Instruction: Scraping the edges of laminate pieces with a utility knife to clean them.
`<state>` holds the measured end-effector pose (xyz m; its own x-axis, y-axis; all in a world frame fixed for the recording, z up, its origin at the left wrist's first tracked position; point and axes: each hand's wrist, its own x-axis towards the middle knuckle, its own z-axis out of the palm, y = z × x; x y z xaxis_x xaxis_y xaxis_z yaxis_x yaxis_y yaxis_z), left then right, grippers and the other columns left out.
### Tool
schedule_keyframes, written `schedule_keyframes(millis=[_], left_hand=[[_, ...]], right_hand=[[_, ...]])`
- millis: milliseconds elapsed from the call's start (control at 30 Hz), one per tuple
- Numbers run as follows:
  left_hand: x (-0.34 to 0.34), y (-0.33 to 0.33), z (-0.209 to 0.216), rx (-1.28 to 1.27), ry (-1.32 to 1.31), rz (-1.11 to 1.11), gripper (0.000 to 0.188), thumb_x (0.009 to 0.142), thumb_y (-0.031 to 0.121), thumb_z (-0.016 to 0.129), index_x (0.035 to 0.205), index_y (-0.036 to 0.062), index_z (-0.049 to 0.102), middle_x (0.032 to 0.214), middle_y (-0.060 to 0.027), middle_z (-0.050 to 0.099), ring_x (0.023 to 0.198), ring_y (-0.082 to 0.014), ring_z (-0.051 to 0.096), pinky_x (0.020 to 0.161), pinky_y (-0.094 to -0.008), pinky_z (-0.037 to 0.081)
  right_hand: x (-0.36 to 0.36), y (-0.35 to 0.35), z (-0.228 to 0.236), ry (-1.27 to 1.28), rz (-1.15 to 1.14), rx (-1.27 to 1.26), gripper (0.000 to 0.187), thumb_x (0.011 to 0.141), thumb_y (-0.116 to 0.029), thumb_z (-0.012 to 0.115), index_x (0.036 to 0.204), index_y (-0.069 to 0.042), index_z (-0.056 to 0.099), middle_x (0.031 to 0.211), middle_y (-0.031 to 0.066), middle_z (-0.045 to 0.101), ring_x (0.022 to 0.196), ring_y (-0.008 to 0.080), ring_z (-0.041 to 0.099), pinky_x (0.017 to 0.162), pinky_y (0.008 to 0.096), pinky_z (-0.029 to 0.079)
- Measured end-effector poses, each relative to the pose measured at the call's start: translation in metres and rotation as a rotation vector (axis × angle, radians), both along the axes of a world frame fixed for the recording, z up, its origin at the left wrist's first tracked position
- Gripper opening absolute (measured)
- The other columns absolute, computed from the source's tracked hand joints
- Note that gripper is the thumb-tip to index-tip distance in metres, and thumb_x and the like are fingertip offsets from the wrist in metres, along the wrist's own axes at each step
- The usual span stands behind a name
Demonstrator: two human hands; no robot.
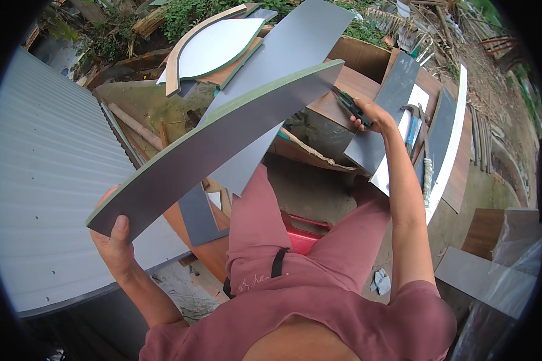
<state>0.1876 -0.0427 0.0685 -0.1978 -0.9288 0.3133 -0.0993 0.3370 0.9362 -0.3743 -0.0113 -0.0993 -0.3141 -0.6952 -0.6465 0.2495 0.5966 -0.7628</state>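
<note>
Grey board (223,147) spans between the grips: left hand (115,243) pinches its near end; right hand (372,114) holds a green-and-black tool (351,106) beside its far end, contact unclear. Judged partway: curve shaped, green edge (223,114) seemingly uncovered; boards (399,84) beyond the right grip lie unhandled.

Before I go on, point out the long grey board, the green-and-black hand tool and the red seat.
Long grey board (223,141): head view, middle of its broad face.
Green-and-black hand tool (348,104): head view, on its body, ahead of the fingers.
Red seat (304,242): head view, visible part between the legs.
</note>
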Motion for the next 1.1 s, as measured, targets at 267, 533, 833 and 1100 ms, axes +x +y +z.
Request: schedule_keyframes(millis=[267, 533, 833, 1100], left_hand=[[0.001, 0.002, -0.003, 0.265, 0.354, 0.283, 0.036, 0.089, 0.028, 0.061, 0.108, -0.0021, 0.057, 0.101, -0.0072, 0.059, 0.094, -0.014, 0.056, 0.085, -0.0269, 0.043], [0.116, 0.066, 0.037, 0.137, 0.37, 0.722, 0.037, 0.084, 0.026, 0.068, 0.107, -0.0008, 0.058, 0.102, -0.0077, 0.06, 0.095, -0.0149, 0.056, 0.085, -0.0276, 0.044], [0.15, 0.076, 0.027, -0.072, 0.068, 0.981, 0.039, 0.089, 0.025, 0.061, 0.114, -0.0043, 0.058, 0.105, -0.0078, 0.061, 0.093, -0.0142, 0.056, 0.083, -0.0267, 0.044], [0.14, 0.005, -0.131, -0.077, 0.207, 1.093, 0.025, 0.091, 0.018, 0.057, 0.102, -0.0036, 0.06, 0.092, -0.0071, 0.062, 0.083, -0.0134, 0.058, 0.072, -0.0279, 0.047]], right_hand=[[0.012, 0.003, 0.0, 0.068, -0.115, -0.25, 0.033, 0.096, -0.042, 0.04, 0.098, -0.01, 0.047, 0.072, 0.0051, 0.056, 0.055, 0.0104, 0.051, 0.044, 0.024, 0.043], [0.026, 0.032, -0.001, 0.06, -0.077, -0.31, 0.032, 0.096, -0.043, 0.042, 0.1, -0.012, 0.045, 0.073, 0.005, 0.056, 0.054, 0.0107, 0.05, 0.043, 0.0228, 0.041], [0.013, 0.061, -0.017, 0.01, -0.158, -0.354, 0.033, 0.095, -0.043, 0.044, 0.1, -0.011, 0.048, 0.074, 0.0044, 0.056, 0.055, 0.0106, 0.051, 0.044, 0.0232, 0.042], [0.031, 0.082, -0.014, 0.008, -0.186, -0.375, 0.032, 0.095, -0.042, 0.045, 0.101, -0.011, 0.048, 0.074, 0.0042, 0.057, 0.053, 0.01, 0.051, 0.043, 0.0225, 0.042]])
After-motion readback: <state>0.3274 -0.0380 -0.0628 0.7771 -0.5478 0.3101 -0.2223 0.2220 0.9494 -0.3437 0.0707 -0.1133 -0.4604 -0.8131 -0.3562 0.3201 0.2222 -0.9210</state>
